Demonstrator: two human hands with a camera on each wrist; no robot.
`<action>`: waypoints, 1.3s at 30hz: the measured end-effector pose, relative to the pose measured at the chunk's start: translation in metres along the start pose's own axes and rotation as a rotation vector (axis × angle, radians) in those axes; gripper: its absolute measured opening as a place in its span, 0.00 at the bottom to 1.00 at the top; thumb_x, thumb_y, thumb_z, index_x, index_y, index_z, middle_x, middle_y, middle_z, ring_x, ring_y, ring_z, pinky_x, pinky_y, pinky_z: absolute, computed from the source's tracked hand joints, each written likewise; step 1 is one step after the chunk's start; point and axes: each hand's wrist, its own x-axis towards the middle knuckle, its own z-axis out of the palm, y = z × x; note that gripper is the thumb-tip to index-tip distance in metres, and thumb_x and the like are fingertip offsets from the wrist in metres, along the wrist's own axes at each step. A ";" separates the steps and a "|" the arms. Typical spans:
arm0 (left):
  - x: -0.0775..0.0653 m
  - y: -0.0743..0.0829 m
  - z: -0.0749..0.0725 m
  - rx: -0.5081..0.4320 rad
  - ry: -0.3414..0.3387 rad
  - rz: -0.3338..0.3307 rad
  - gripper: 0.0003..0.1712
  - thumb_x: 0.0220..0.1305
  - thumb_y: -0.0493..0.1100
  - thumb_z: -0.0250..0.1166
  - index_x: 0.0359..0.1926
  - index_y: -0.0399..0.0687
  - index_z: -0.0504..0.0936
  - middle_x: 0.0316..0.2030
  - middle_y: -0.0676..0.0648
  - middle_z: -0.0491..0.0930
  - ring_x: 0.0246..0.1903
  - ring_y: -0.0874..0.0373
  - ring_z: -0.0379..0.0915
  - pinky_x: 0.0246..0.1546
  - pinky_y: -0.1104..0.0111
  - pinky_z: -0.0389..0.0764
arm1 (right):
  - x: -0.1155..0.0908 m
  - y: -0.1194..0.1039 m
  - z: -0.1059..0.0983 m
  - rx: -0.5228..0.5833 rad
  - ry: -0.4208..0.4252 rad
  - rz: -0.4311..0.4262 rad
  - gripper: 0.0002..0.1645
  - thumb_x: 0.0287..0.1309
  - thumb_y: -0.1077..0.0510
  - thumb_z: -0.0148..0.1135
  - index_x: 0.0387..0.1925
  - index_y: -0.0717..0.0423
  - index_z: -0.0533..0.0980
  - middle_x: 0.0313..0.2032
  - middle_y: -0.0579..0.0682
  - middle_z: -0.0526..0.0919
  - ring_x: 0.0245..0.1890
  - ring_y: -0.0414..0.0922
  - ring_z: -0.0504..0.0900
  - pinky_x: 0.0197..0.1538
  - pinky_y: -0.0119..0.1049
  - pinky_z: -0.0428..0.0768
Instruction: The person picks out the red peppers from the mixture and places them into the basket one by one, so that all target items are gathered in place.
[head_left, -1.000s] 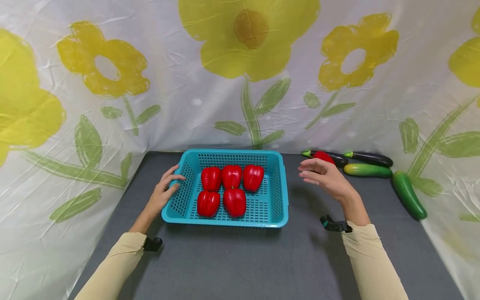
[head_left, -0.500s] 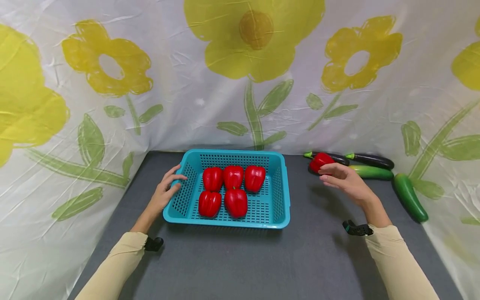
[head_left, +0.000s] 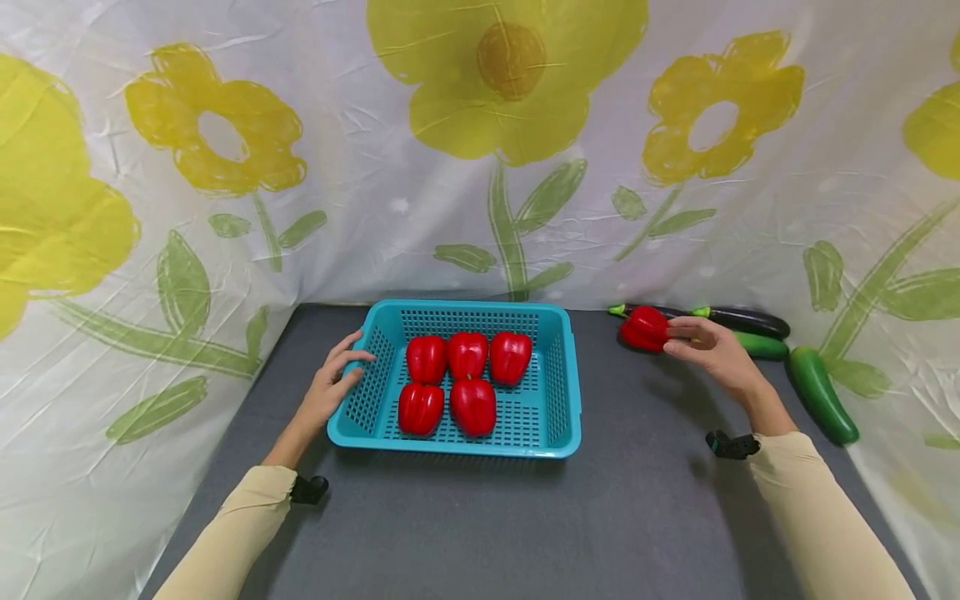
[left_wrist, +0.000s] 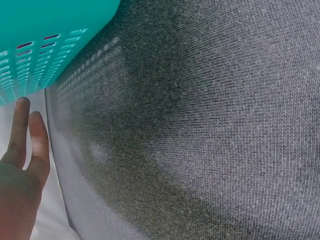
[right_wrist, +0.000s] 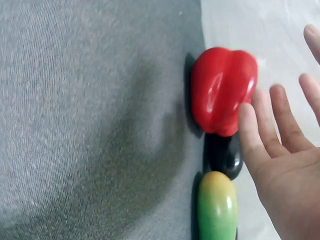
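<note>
A blue perforated basket (head_left: 536, 446) stands on the dark grey table, holding several red bell peppers (head_left: 472, 407) in two rows. My left hand (head_left: 333, 382) rests at its left rim with fingers spread loosely; in the left wrist view two fingers show near the basket wall (left_wrist: 55, 50). On the right, another red bell pepper (head_left: 645, 328) lies in front of an eggplant (head_left: 678, 317). My right hand (head_left: 712, 354) hovers at this pepper's right side, fingers extended. In the right wrist view the fingertips (right_wrist: 246, 112) overlap the edge of the pepper (right_wrist: 222, 90), not curled round it.
Behind the right hand lie a second eggplant (head_left: 742, 320) and a green-yellow cucumber-like vegetable (head_left: 765, 346). A dark green one (head_left: 821, 396) lies farther right, along the table's edge. A white flower-printed sheet (head_left: 360, 208) hangs behind the table and at both sides.
My right hand has moved right and then settled beside the lone bell pepper, which it partly covered before. The left hand stays at the basket's rim.
</note>
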 end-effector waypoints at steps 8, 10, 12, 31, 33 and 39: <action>0.000 -0.001 0.000 0.003 0.002 -0.006 0.13 0.75 0.27 0.51 0.55 0.25 0.76 0.76 0.35 0.52 0.74 0.37 0.42 0.57 0.32 0.57 | 0.012 0.006 0.000 -0.090 0.091 0.017 0.40 0.65 0.55 0.70 0.72 0.63 0.65 0.69 0.65 0.66 0.67 0.63 0.66 0.59 0.36 0.74; 0.000 -0.001 -0.001 0.001 0.004 -0.008 0.13 0.75 0.27 0.51 0.55 0.25 0.76 0.76 0.35 0.52 0.75 0.37 0.42 0.57 0.32 0.57 | 0.016 0.007 0.002 -0.114 0.105 0.018 0.41 0.64 0.55 0.71 0.73 0.63 0.64 0.70 0.64 0.65 0.69 0.63 0.63 0.64 0.48 0.70; 0.000 -0.001 -0.001 -0.002 0.005 -0.011 0.13 0.76 0.27 0.51 0.55 0.25 0.76 0.76 0.36 0.52 0.75 0.37 0.42 0.58 0.31 0.56 | 0.021 0.007 0.005 -0.126 0.106 0.013 0.43 0.64 0.55 0.71 0.73 0.64 0.63 0.71 0.65 0.63 0.70 0.65 0.60 0.65 0.59 0.64; 0.001 -0.003 0.000 -0.016 -0.001 -0.001 0.13 0.76 0.28 0.51 0.55 0.26 0.76 0.76 0.35 0.52 0.75 0.38 0.41 0.59 0.31 0.54 | 0.051 0.026 0.023 -0.123 0.173 0.004 0.43 0.61 0.57 0.74 0.71 0.66 0.65 0.69 0.66 0.66 0.65 0.62 0.66 0.45 0.25 0.73; 0.001 -0.003 0.000 -0.015 0.000 0.000 0.13 0.75 0.27 0.51 0.55 0.27 0.77 0.76 0.34 0.52 0.74 0.38 0.42 0.59 0.31 0.54 | 0.051 0.023 0.026 -0.102 0.179 -0.009 0.42 0.60 0.59 0.74 0.70 0.68 0.66 0.68 0.67 0.68 0.63 0.62 0.68 0.45 0.25 0.74; 0.000 -0.003 0.000 -0.015 0.004 -0.008 0.14 0.75 0.28 0.51 0.55 0.29 0.78 0.76 0.35 0.52 0.75 0.38 0.42 0.60 0.30 0.53 | 0.047 0.003 0.036 -0.073 0.177 -0.020 0.38 0.57 0.68 0.74 0.66 0.73 0.68 0.65 0.73 0.69 0.59 0.66 0.70 0.44 0.24 0.75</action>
